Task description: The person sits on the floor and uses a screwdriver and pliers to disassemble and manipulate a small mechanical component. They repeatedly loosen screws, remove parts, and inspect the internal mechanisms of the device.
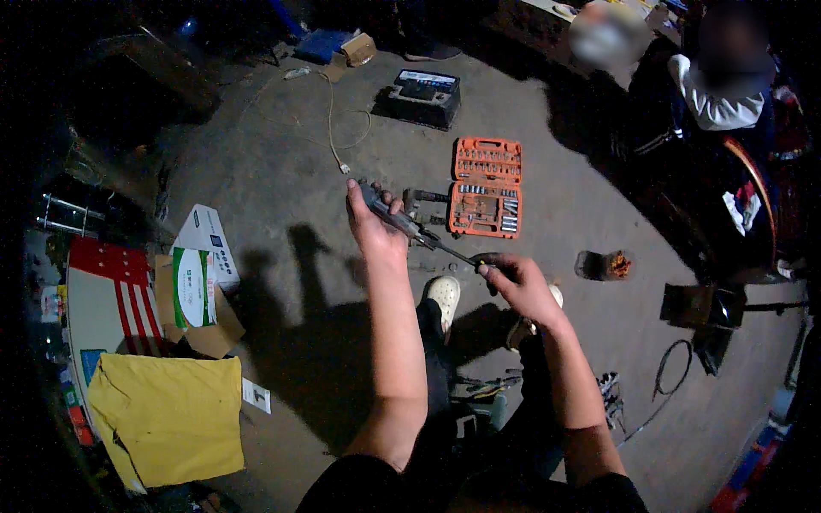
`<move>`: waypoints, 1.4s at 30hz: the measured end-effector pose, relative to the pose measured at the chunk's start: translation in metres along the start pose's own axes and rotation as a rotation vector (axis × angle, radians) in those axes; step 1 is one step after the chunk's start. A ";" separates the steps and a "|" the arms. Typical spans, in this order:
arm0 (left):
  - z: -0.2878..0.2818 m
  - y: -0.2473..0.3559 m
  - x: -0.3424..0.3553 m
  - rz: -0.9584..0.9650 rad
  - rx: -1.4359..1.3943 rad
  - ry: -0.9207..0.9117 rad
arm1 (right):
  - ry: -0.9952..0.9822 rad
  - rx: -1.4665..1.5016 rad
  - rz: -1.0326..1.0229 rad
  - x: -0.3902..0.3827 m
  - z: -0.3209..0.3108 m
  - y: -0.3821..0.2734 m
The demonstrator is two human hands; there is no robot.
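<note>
My left hand (375, 218) is closed round the dark grey body of a tool (392, 221), whose long, thin shaft angles down to the right. My right hand (509, 282) grips the far end of that shaft, its thumb on top. Beyond them an orange socket-set case (484, 162) lies open on the floor, and a blackish metal piece (418, 203) sits just left of it, partly hidden by the tool. A white power plug (345, 168) on a thin cord lies above my left hand.
A black battery (427, 99) stands behind. Cartons (208, 246) and a yellow cloth (167, 423) fill the left. Another person (717, 111) is at upper right, above a dark metal box (701, 303) and a loose hose (674, 368). My feet in pale clogs (442, 301) are below.
</note>
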State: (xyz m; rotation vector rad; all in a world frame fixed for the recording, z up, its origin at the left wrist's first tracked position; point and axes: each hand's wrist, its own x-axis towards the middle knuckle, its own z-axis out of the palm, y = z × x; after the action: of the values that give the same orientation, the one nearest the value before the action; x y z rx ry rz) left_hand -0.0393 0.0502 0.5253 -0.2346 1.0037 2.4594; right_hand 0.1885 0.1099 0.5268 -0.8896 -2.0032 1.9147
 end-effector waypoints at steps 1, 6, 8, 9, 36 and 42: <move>-0.003 -0.002 0.002 0.015 0.005 0.018 | 0.011 -0.016 -0.001 0.000 -0.001 -0.001; -0.005 -0.001 0.002 0.024 0.010 0.063 | 0.099 -0.154 0.044 0.001 -0.012 -0.013; 0.003 -0.016 -0.005 -0.054 -0.002 -0.019 | 0.212 -0.099 -0.036 0.003 -0.007 -0.016; 0.009 -0.020 -0.014 -0.091 -0.009 -0.034 | 0.230 -0.034 -0.052 0.007 -0.002 -0.014; 0.033 -0.040 -0.047 -0.247 -0.009 -0.093 | 0.272 0.290 0.037 0.017 0.022 -0.006; 0.013 -0.011 -0.017 -0.083 -0.163 -0.090 | 0.243 -0.118 -0.127 0.001 0.015 -0.009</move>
State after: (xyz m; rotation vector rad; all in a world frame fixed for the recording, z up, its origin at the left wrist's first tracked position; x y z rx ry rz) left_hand -0.0193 0.0598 0.5333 -0.2115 0.7420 2.4538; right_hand 0.1768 0.0985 0.5336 -0.9482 -1.9899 1.5547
